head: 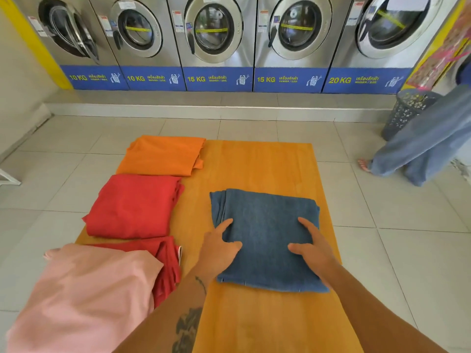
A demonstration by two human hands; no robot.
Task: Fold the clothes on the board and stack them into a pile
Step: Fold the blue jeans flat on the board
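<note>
A folded blue cloth (265, 225) lies on the orange board (260, 164) at its right side. My left hand (220, 247) rests flat on the cloth's left edge, fingers spread. My right hand (312, 247) presses flat on its right part, fingers apart. Along the board's left side lie a folded orange cloth (163, 155), a folded red cloth (132, 205) and a second red cloth (167, 266). A pink cloth (84, 296) partly covers that second red one at the near left.
The board lies on a tiled floor (407, 250). A row of front-loading washing machines (216, 42) lines the far wall on a raised step. A person in wide blue trousers (428, 143) stands at the right beside a dark laundry basket (405, 110).
</note>
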